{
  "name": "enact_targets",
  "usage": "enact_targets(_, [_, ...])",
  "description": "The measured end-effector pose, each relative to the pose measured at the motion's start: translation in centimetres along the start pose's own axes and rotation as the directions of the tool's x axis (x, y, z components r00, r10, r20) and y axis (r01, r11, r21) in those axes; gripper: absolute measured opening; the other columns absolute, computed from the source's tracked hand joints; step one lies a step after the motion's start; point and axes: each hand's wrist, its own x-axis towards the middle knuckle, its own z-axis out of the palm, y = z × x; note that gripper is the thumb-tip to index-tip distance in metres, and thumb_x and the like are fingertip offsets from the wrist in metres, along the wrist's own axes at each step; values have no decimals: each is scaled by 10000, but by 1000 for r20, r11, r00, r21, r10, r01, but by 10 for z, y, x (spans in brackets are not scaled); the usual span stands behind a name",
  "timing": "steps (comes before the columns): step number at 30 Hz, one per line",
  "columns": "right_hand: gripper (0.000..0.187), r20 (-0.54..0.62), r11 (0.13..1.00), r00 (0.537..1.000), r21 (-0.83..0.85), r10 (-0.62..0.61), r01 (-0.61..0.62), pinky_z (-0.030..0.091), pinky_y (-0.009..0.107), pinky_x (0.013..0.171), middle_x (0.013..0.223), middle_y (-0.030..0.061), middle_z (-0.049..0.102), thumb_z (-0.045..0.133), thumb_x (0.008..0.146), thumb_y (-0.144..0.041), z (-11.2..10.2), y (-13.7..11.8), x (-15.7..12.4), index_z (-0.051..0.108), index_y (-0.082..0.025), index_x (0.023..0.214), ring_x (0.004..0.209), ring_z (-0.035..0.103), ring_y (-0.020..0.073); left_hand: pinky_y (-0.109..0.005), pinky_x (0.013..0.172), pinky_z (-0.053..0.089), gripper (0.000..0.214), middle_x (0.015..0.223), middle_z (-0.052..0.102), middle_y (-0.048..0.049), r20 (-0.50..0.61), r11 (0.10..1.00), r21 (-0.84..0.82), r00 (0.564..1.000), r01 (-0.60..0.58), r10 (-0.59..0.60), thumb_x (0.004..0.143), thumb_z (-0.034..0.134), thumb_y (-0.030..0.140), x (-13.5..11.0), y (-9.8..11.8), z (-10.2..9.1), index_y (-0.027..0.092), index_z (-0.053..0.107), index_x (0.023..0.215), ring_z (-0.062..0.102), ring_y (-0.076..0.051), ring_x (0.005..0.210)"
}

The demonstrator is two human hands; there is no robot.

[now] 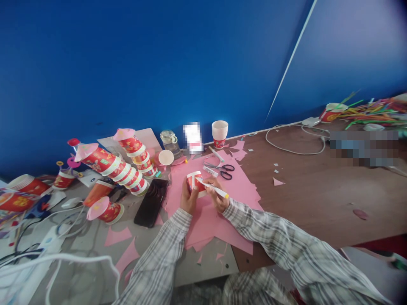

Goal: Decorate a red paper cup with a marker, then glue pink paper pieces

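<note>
My left hand is closed around a red and white paper cup, which is held above the pink paper. Between the fingers of my right hand is a white marker with a yellow end. Its tip points at the side of the cup and seems to touch it. Just beyond my hands, scissors with black handles and a white glue stick lie on the paper. A capped white pen lies farther back.
Stacked paper cups with pink cones stand on the left, near a black phone. A clear jar and white-topped cups are at the wall. White cables cross the left front; colourful sticks lie far right.
</note>
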Motion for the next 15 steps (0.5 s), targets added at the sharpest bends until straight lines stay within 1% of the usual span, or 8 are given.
enact_targets(5, [355, -15, 998, 999, -56, -34, 33, 456, 335, 634, 778, 47, 565, 337, 846, -467, 0, -1, 1, 548, -192, 925, 672, 530, 173, -417, 929, 391, 557, 1158, 512, -116, 14, 999, 19, 999, -46, 45, 741, 501, 468, 0, 0, -1, 184, 372, 1202, 499, -254, 1040])
enact_targets(8, [338, -6, 997, 999, -61, -52, 52, 460, 335, 634, 783, 50, 571, 339, 850, -447, 0, -2, 2, 555, -196, 918, 685, 533, 178, -406, 912, 404, 531, 1119, 534, -107, 24, 998, 14, 998, -58, 58, 752, 491, 451, 0, 0, -1, 188, 375, 1199, 517, -246, 1011])
enact_targets(11, [311, -10, 997, 999, -60, -42, 42, 464, 328, 631, 789, 53, 581, 351, 851, -417, -1, -1, 2, 553, -192, 927, 689, 538, 177, -401, 909, 407, 517, 1105, 542, -103, 28, 999, 11, 998, -49, 48, 757, 492, 436, 0, 0, -1, 189, 377, 1196, 521, -239, 1006])
enact_targets(15, [289, -38, 998, 999, -64, -32, 29, 468, 324, 642, 800, 49, 587, 356, 852, -389, -1, 1, 3, 542, -189, 947, 692, 545, 172, -405, 920, 403, 532, 1136, 532, -99, 16, 1000, -7, 999, -27, 27, 750, 488, 463, 1, -2, -1, 196, 379, 1197, 509, -241, 1034])
